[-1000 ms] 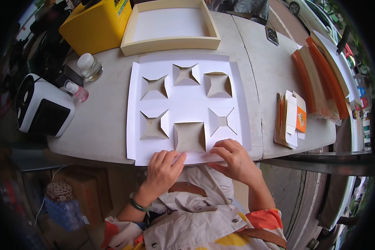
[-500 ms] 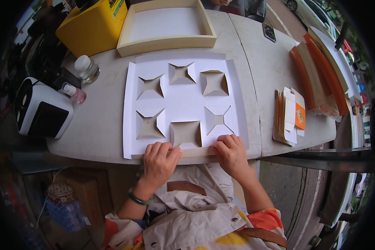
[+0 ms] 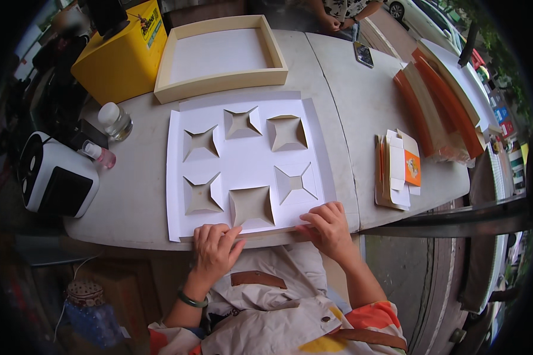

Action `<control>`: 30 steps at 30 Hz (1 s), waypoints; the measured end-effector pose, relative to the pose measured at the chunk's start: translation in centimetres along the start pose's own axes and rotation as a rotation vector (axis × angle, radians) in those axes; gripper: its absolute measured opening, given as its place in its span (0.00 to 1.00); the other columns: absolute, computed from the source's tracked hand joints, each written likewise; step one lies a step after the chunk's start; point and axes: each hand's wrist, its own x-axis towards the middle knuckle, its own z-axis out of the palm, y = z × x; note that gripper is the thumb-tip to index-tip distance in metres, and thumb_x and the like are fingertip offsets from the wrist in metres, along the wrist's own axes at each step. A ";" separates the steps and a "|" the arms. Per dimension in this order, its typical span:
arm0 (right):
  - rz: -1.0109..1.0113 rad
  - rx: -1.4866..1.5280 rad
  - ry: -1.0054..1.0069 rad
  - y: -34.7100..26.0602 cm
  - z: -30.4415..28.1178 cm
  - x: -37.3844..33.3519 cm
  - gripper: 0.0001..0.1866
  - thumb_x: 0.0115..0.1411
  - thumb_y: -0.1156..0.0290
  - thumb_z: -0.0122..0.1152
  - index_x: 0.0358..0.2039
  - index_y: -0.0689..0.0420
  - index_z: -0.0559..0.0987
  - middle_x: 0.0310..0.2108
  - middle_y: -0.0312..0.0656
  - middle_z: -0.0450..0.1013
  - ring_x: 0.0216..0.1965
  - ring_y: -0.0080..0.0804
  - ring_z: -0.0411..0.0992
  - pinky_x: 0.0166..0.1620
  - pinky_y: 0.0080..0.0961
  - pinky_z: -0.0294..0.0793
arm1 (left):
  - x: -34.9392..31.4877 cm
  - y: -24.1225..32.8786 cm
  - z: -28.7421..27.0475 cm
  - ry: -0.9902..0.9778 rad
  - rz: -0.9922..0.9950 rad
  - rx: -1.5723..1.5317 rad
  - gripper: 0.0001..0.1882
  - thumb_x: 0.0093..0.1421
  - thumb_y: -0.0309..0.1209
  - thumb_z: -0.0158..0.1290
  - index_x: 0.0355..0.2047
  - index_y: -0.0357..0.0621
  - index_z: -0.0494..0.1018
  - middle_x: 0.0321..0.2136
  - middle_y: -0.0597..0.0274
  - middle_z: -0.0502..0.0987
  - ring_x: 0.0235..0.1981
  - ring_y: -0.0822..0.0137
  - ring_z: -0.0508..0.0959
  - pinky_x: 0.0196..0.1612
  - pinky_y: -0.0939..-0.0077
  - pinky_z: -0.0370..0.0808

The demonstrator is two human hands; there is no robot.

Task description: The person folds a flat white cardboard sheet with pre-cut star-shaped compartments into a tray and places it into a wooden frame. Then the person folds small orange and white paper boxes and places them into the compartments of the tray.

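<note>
A white cardboard insert lies on the table in front of me. Several square openings are cut in it, their triangular flaps bent to different degrees, and narrow folded strips run along its sides. The opening at the near right has flaps that lie nearly flat. My left hand, with a dark bangle on its wrist, grips the near edge left of the middle, fingers bent over it. At the near right corner my right hand holds the same edge between thumb and curled fingers. The undersides of both grips are hidden.
Beyond the insert stands a shallow wooden tray beside a yellow box. Bottles and a white-and-black appliance are at left. Flattened small boxes, orange-and-cream card sheets and a phone lie right. Another person's hands show far off.
The whole view has shifted, so the table appears lower and further left. The insert's beige near strip shows narrower between my hands, which still hold that edge. The other person's hands have come into view.
</note>
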 end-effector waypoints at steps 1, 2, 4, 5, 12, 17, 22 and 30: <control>0.024 -0.035 0.054 0.7 -0.6 0.2 0.09 0.52 0.72 0.69 0.34 0.53 0.79 0.32 0.37 0.72 0.34 0.35 0.69 0.38 0.31 0.66 | 0.0 0.1 -0.2 -0.002 0.004 0.002 0.18 0.46 0.27 0.65 0.40 0.47 0.76 0.32 0.63 0.71 0.34 0.59 0.70 0.39 0.63 0.64; 0.052 -0.069 0.110 1.7 -1.2 0.6 0.09 0.52 0.72 0.69 0.34 0.54 0.79 0.33 0.38 0.73 0.33 0.36 0.70 0.38 0.31 0.67 | 0.0 0.2 -0.4 -0.007 0.010 0.004 0.18 0.46 0.26 0.65 0.39 0.47 0.77 0.32 0.63 0.71 0.34 0.59 0.70 0.39 0.63 0.64; 0.219 -0.046 0.172 3.7 -1.9 1.8 0.11 0.53 0.73 0.69 0.37 0.56 0.79 0.34 0.41 0.73 0.32 0.37 0.71 0.36 0.31 0.70 | 0.0 0.3 -0.5 -0.005 0.019 0.008 0.16 0.47 0.25 0.64 0.38 0.47 0.77 0.31 0.63 0.71 0.34 0.59 0.70 0.39 0.63 0.64; 0.359 0.010 0.180 4.9 -1.8 2.4 0.13 0.53 0.73 0.68 0.39 0.58 0.78 0.35 0.43 0.74 0.30 0.37 0.72 0.36 0.32 0.72 | 0.0 0.4 -0.4 0.002 0.024 0.009 0.15 0.47 0.25 0.64 0.37 0.47 0.77 0.31 0.64 0.71 0.34 0.59 0.70 0.39 0.63 0.64; 0.486 0.206 0.054 8.9 0.4 6.9 0.20 0.56 0.80 0.59 0.51 0.58 0.75 0.37 0.47 0.74 0.30 0.35 0.71 0.38 0.29 0.74 | -0.1 0.8 -1.1 -0.052 0.042 0.029 0.14 0.50 0.23 0.59 0.38 0.46 0.79 0.31 0.67 0.72 0.34 0.64 0.72 0.40 0.65 0.64; 0.599 0.416 -0.056 6.5 -2.1 5.6 0.20 0.57 0.84 0.48 0.49 0.60 0.77 0.36 0.43 0.72 0.30 0.25 0.68 0.38 0.20 0.70 | -1.0 1.1 -2.8 -0.052 0.050 -0.005 0.13 0.47 0.21 0.59 0.35 0.47 0.80 0.30 0.66 0.73 0.32 0.62 0.72 0.41 0.63 0.65; 0.507 0.591 0.425 3.5 -2.1 0.9 0.21 0.58 0.86 0.44 0.51 0.64 0.74 0.41 0.39 0.70 0.36 0.20 0.66 0.42 0.16 0.67 | -0.4 1.4 -6.1 0.010 0.083 0.122 0.15 0.47 0.22 0.58 0.36 0.51 0.80 0.35 0.66 0.75 0.40 0.62 0.73 0.49 0.57 0.65; 0.683 0.919 0.256 -6.3 3.2 -4.8 0.28 0.63 0.81 0.54 0.63 0.67 0.60 0.49 0.40 0.67 0.42 0.19 0.69 0.43 0.17 0.72 | 4.5 -0.5 -7.5 0.439 -0.175 0.155 0.19 0.56 0.19 0.56 0.49 0.39 0.72 0.51 0.49 0.70 0.50 0.49 0.71 0.54 0.51 0.68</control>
